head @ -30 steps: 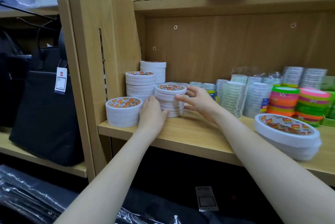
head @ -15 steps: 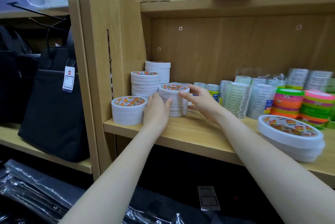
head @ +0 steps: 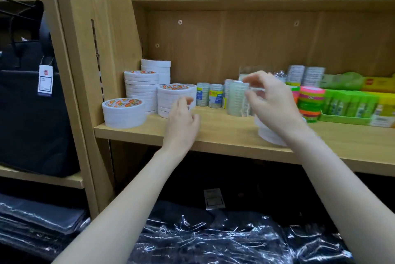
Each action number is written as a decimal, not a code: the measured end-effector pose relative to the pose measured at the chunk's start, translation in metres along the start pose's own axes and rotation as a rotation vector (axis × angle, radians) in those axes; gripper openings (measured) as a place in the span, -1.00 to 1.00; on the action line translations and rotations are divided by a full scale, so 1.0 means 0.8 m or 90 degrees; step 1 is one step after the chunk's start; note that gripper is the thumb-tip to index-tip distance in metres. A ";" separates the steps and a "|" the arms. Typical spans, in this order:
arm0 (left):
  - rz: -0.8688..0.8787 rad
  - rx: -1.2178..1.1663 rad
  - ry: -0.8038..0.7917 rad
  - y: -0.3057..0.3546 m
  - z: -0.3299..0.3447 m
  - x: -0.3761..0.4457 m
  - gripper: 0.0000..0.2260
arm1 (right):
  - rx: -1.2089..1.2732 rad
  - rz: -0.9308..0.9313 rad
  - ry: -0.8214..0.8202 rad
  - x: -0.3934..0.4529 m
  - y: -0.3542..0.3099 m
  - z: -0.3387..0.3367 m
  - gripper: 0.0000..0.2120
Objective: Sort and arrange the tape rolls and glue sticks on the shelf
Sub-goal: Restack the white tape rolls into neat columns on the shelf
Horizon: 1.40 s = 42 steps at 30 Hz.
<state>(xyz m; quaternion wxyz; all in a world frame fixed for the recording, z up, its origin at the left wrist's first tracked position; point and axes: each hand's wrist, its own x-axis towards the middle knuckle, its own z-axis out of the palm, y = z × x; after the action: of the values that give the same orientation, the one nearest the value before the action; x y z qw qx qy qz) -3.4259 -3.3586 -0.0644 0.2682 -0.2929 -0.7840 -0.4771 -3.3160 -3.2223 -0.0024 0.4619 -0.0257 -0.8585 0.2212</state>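
Pale wood makes up the shelf, and its board carries rows of tape and glue; at the left end a short stack of wide white tape rolls sits at the front edge, with a taller stack of thin white rolls behind it and another white stack at the back wall; a fourth white stack with an orange-printed top stands just right of these. The left hand hangs over the shelf's front edge just beside that fourth stack, its fingers loosely curled and blurred, and it holds nothing; whether a fingertip touches the stack cannot be told. Small clear tape rolls with blue and yellow labels stand near the back, between the two hands. The right hand is raised above the board, fingers spread and bent, just right of a tall stack of clear tape rolls; thumb and forefinger are close to its top, but blur hides whether they touch it, and the hand grips nothing that can be seen. Part of a large white tape roll shows under the right wrist. Further right stand bright pink, orange and green tape rolls, then green glue stick packs in a tray; more clear rolls line the back wall. A black bag with a tag sits on the neighbouring shelf to the left.
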 end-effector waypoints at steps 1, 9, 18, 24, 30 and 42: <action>0.013 -0.027 -0.045 0.012 0.009 -0.004 -0.69 | -0.041 0.005 -0.013 -0.001 0.003 -0.024 -0.81; 0.062 -0.073 -0.433 0.084 0.058 -0.027 -0.36 | -0.063 0.297 -0.438 -0.028 0.065 -0.092 -0.30; -0.053 -0.045 -0.334 0.042 -0.002 -0.010 -0.15 | 0.250 0.255 -0.398 -0.002 0.048 0.000 -0.59; -0.105 -0.054 -0.301 0.021 -0.019 0.000 -0.03 | 0.173 0.097 -0.416 0.008 0.039 0.047 -0.58; -0.111 -0.034 -0.275 0.008 -0.022 0.005 -0.05 | 0.184 0.096 -0.386 0.022 0.055 0.059 -0.62; -0.188 -0.211 -0.376 -0.032 -0.059 0.030 -0.25 | 0.146 0.013 -0.478 0.029 0.061 0.072 -0.36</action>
<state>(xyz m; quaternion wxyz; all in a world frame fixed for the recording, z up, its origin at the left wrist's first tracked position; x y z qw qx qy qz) -3.4543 -3.4061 -0.0439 -0.0927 -0.3408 -0.7738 -0.5259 -3.3834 -3.1929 -0.0311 0.1130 0.1003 -0.9373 0.3140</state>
